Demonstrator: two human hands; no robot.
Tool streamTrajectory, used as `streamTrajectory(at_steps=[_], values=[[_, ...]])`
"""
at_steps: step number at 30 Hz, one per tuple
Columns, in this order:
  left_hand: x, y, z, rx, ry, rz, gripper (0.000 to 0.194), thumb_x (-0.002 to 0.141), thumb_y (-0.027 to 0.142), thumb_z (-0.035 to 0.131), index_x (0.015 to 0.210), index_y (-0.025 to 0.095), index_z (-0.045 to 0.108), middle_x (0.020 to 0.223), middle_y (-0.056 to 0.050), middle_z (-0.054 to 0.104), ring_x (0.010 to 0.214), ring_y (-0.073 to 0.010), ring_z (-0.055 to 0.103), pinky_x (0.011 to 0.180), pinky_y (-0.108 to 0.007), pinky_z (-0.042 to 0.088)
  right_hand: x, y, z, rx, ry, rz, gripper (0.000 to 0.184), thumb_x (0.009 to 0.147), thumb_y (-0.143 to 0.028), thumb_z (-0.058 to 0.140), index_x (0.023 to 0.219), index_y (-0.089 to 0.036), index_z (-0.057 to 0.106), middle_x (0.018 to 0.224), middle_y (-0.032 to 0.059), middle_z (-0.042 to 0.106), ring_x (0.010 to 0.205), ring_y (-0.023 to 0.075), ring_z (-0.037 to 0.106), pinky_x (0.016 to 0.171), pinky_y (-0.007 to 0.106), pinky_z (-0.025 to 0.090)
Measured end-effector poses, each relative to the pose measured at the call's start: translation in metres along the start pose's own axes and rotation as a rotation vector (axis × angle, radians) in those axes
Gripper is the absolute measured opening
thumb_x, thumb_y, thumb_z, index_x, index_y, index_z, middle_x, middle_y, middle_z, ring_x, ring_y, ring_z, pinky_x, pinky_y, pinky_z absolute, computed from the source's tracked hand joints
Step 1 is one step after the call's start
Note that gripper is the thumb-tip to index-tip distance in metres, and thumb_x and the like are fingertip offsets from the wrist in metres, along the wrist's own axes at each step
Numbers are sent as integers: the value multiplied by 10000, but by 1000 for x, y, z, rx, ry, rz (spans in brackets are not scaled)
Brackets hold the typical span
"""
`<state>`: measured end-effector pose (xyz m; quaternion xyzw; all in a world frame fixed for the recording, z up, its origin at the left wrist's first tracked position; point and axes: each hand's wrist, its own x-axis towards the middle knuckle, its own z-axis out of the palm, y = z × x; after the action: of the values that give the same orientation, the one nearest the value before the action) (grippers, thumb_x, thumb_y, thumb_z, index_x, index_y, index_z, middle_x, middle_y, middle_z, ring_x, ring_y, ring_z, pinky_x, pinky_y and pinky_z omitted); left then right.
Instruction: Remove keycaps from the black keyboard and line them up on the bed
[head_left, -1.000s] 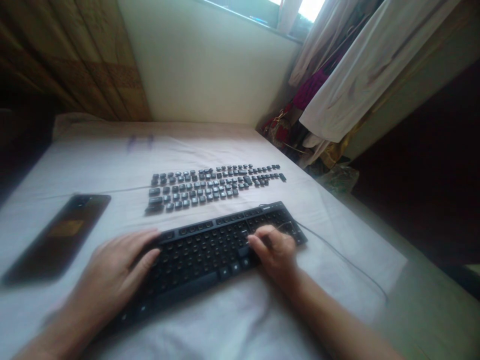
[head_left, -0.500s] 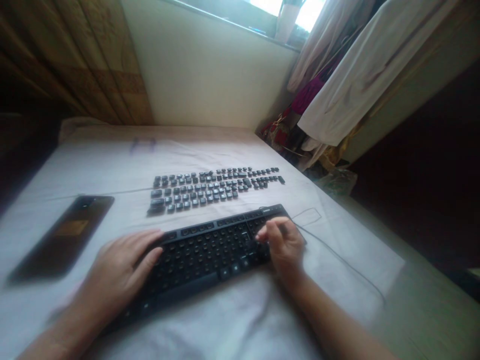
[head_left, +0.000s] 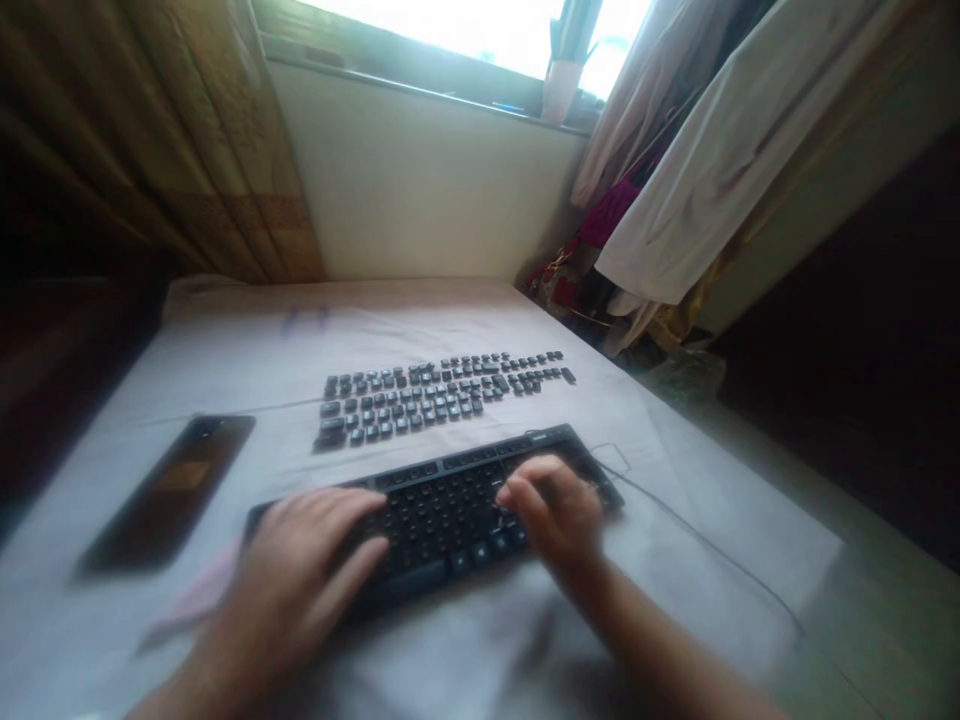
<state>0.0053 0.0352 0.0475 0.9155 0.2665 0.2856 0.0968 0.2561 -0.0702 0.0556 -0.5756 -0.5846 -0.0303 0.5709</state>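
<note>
A black keyboard (head_left: pixel 420 580) lies slantwise on the white sheet, and over much of it the keys show bare sockets. My left hand (head_left: pixel 300 560) rests across its left part, fingers and thumb apart, holding nothing. Above the right part, my right hand (head_left: pixel 559 505) is closed in a pinch on a thin bent wire (head_left: pixel 615 457). The wire's loop sticks out to the right behind the hand; its other end is near the keys and blurred. Beyond the keyboard, loose black keycaps (head_left: pixel 409 410) are laid out in several rows.
A dark phone (head_left: pixel 176 490) lies at the left. The keyboard cable (head_left: pixel 705 535) runs off to the right edge of the white sheet (head_left: pixel 720 450). Clothes (head_left: pixel 675 220) hang at the right, and a curtain (head_left: pixel 202 170) at the back left. A window (head_left: pixel 442 50) is behind.
My view has tilted up slightly. My left hand has shifted right along the keyboard. My right hand drew back to the right with the wire, then returned left over the keys.
</note>
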Motion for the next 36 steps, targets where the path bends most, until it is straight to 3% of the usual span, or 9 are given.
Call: streamTrajectory(at_steps=[4,7,13,22,26,29,31,36], values=[[6,35,12,-157,-29,21,296,899,404,640,1167,284,602,1053,-20,747,958,-242,703,877,-398,525,5,-12,7,-41,-28,-107,152,928,-210,569,776,-220,559,597,-32,656,487,112,626,500,205,487],[11,47,24,-228,-3,-4,294,881,371,671,1146,265,602,1021,-25,749,920,-236,703,838,-379,531,6,-18,13,-38,-50,-145,154,936,-217,567,783,-220,559,596,-29,658,489,110,627,509,201,495],[13,45,32,-282,45,-56,120,904,323,633,1004,258,653,874,-7,751,798,-205,702,757,-328,530,5,-22,23,-37,-55,-142,177,943,-240,562,767,-225,555,587,-29,655,477,112,622,510,204,506],[12,34,32,-323,54,-172,98,877,312,648,957,265,682,812,11,746,728,-186,708,673,-295,544,4,-10,25,55,-74,132,185,975,-227,459,882,-221,618,722,0,750,645,156,715,587,239,539],[13,36,32,-331,91,-146,96,868,297,664,959,268,682,800,20,742,719,-180,707,674,-291,547,2,-7,27,83,-44,142,168,968,-195,464,905,-219,618,740,-7,741,688,148,717,656,242,554],[15,38,29,-358,133,-149,94,855,303,677,943,271,688,779,25,739,704,-178,706,681,-291,553,3,-4,26,109,12,158,164,969,-163,465,940,-222,615,681,-30,702,605,123,682,594,211,539],[17,39,26,-429,112,-219,94,851,322,680,927,269,696,776,26,743,695,-175,709,675,-277,563,4,-4,23,140,-46,117,159,956,-156,494,972,-220,639,683,-24,680,589,120,661,569,205,533],[21,38,24,-650,28,-419,168,851,418,671,870,258,718,779,18,753,717,-188,721,668,-257,594,9,-4,12,156,-377,-32,208,845,-210,692,1052,-196,705,843,52,697,729,169,690,658,255,573]])
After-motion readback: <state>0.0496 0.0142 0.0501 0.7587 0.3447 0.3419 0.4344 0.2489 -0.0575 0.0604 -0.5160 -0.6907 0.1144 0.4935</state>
